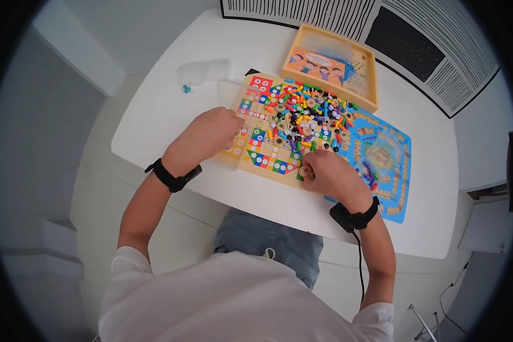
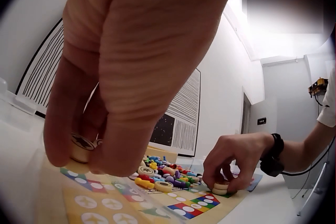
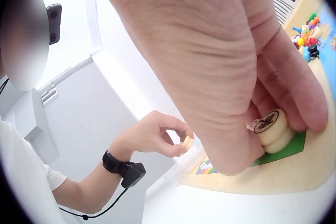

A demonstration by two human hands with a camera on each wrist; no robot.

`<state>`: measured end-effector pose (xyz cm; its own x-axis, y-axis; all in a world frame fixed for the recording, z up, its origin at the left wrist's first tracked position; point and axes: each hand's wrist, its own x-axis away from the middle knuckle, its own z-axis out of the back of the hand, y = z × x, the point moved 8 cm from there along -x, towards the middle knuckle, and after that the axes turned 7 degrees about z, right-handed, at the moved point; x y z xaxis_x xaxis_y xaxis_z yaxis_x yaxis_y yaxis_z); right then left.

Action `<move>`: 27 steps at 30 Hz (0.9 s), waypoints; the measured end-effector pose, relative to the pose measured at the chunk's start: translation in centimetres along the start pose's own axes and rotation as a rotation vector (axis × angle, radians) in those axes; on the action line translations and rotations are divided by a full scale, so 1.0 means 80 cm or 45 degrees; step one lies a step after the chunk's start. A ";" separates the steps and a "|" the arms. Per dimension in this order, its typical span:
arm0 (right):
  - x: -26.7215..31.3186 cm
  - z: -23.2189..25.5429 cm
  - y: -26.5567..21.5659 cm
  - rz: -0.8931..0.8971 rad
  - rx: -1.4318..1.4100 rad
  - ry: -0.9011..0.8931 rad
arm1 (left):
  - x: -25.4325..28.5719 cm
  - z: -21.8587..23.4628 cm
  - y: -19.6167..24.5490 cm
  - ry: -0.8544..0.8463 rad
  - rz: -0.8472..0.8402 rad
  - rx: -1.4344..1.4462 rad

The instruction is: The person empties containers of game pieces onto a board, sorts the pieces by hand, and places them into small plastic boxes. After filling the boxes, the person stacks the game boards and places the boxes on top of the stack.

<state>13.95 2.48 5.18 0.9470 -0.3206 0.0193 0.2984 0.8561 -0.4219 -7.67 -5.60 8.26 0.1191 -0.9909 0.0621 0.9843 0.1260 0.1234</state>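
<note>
Between thumb and fingers, my left hand (image 1: 214,132) pinches a round wooden Chinese chess piece (image 2: 81,148). It holds this piece over the left edge of the game board (image 1: 279,168), where a clear plastic box overlaps the board. At the board's front right corner, my right hand (image 1: 337,178) has its fingers and thumb around wooden Chinese chess pieces (image 3: 274,132), one stacked on another. The upper one shows a dark printed character. A heap of colourful pegs (image 1: 328,108), beads and more round wooden pieces covers the board's upper middle.
Behind the board stands a wooden box (image 1: 373,85) with a picture booklet (image 1: 316,64) in it. A blue game board (image 1: 402,171) with purple pegs lies to the right. At the left are a clear plastic container (image 1: 211,71) and a small teal item (image 1: 187,89).
</note>
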 end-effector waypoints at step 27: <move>0.000 -0.001 -0.005 -0.033 0.044 -0.020 | -0.001 -0.018 -0.004 0.172 -0.260 -0.314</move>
<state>13.81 2.11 5.30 0.9406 -0.3366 0.0440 0.3264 0.8614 -0.3892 -7.79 -5.62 6.78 -0.0839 -0.9938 -0.0727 0.9895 -0.0745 -0.1241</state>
